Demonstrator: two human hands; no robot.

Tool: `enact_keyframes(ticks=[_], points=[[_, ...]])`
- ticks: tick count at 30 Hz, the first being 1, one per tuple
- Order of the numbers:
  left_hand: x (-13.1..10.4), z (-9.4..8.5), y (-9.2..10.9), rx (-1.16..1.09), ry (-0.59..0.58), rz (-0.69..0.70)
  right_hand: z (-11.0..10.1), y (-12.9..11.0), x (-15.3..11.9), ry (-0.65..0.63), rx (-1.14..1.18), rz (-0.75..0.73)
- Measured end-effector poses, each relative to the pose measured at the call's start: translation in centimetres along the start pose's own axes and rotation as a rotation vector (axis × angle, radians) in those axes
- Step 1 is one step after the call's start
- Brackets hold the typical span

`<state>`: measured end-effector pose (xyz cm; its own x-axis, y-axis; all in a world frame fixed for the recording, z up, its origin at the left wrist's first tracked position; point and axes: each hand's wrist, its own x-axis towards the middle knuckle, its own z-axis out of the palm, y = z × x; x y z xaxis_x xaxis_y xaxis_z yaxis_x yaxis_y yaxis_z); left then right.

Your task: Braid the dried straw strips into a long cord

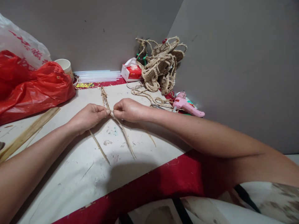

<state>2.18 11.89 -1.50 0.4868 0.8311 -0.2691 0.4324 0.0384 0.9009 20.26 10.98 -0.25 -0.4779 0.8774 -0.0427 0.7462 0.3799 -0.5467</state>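
A straw braid [104,96] lies on the white board, its plaited end pointing toward the wall. Loose straw strands [126,137] fan out from it toward me. My left hand [90,116] pinches the braid's lower end between thumb and fingers, and one strand comes out below this hand. Close beside it, my right hand [128,109] is closed with its fingertips at the braid. A thin strand emerges beneath the right hand, so it seems to grip one of the strands; the exact hold is hidden by the fingers.
Red plastic bag [35,90] and flat dry straw strips [30,133] lie at left. Along the wall are a paper cup [64,66], clear glue sticks [98,75], a tissue pack [132,72] and a heap of braided cord [161,65]. A pink glue gun [188,105] lies at right.
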Motion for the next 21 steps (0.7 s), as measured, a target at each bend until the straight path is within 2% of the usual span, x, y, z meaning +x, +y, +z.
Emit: enact_keyframes(ticks=[5,10,13,18,21], points=[[-0.1,0.3,0.2,-0.016,0.03,-0.015,0.0,0.0,-0.1,0.002,-0.031,-0.032],[0.1,0.7,-0.1,0.043,0.131,0.023,0.1,-0.1,-0.3,0.02,-0.043,-0.068],[0.2,0.7,-0.5,0.098,0.171,0.051,0.1,0.3,-0.2,-0.013,0.136,0.029],[0.0,0.9,-0.2,0.261,0.198,0.104,0.1,1.0,0.2,-0.143,0.498,0.25],[-0.2,1.1,0.1,0.36,0.226,0.15,0.3,0.5,0.2,-0.103,0.673,0.314]])
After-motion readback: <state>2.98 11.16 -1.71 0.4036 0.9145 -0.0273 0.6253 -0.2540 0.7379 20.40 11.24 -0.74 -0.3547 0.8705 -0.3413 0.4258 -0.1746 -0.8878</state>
